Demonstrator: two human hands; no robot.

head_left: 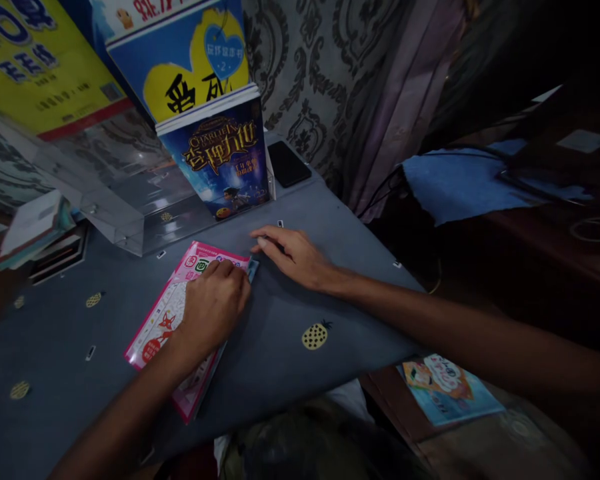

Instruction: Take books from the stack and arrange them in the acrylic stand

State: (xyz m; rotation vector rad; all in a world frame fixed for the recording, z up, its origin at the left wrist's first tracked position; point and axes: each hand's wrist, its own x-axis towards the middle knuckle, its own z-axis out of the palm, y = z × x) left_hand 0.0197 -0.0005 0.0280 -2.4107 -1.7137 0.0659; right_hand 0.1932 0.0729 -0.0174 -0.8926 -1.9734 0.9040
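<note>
A pink book (166, 325) with a fox picture lies at a slant on the grey tablecloth. My left hand (217, 303) rests on its upper right part, fingers curled at the book's right edge. Under that edge a thin bluish strip shows, perhaps another book. My right hand (293, 255) is beside the book's top right corner, fingers loosely stretched to the left and nothing visible in them. Whether its fingertips touch the corner I cannot tell.
Behind my hands, a clear acrylic rack (113, 217) holds several books, with a dark blue book (220, 160) in front. A black phone (289, 164) lies right of it. More books (33, 230) are stacked at left. Below the table's right edge lies a blue-orange book (450, 390).
</note>
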